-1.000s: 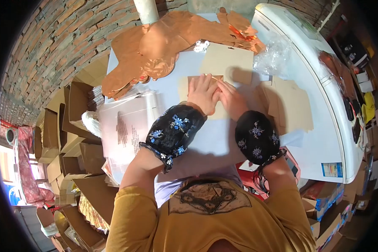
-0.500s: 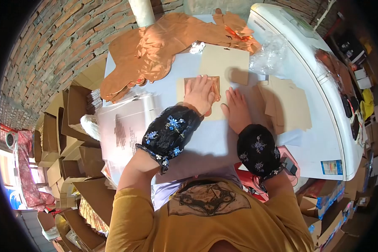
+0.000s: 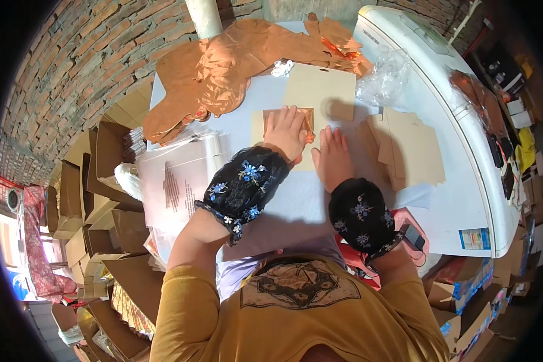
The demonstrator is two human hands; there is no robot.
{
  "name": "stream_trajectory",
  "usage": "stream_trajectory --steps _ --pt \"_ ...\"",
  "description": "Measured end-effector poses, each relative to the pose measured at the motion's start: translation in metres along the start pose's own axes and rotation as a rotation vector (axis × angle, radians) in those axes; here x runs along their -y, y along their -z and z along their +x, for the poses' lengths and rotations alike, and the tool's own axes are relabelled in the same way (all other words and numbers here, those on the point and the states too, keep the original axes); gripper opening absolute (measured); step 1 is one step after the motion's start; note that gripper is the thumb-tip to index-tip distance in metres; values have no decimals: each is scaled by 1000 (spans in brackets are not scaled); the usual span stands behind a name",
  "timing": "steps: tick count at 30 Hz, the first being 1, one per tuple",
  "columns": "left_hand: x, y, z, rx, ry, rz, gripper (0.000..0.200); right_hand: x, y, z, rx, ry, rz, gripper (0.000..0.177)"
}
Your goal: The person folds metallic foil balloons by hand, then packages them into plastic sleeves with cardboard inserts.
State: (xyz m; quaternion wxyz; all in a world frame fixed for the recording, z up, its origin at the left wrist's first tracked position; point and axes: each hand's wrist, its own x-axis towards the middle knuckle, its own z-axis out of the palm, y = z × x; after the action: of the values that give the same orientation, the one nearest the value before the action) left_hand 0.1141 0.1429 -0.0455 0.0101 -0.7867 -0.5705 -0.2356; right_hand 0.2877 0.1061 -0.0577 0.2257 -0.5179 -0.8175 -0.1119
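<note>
My right hand (image 3: 332,160) is lying nearer me than a second ago, fingers extended, my left hand (image 3: 285,134), spread flat, is partly covering copper-coloured foil (image 3: 309,119) on tan card (image 3: 257,127)

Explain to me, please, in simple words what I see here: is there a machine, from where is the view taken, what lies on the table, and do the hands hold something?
There is no robot here, only a person's two bare hands. The view comes from a camera worn on the head, looking forward and down. The left hand lies over a copper-coloured folded piece on a beige card. The right hand rests beside it, seemingly empty; neither hand visibly grips anything. Also on the table are shiny copper-coloured sheets at the back, clear plastic bags on the left, and a stack of beige cards on the right.
</note>
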Motion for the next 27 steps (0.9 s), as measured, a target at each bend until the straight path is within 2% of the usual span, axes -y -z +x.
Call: stream_trajectory --steps 10,19,27 --pt "-2 5 2 72 23 20 52 10 4 3 15 -31 -14 54" --pt "-3 3 0 8 -10 30 51 11 1 4 22 -56 -2 54" --pt "-6 4 -1 68 -2 95 54 18 0 9 45 -125 -8 52"
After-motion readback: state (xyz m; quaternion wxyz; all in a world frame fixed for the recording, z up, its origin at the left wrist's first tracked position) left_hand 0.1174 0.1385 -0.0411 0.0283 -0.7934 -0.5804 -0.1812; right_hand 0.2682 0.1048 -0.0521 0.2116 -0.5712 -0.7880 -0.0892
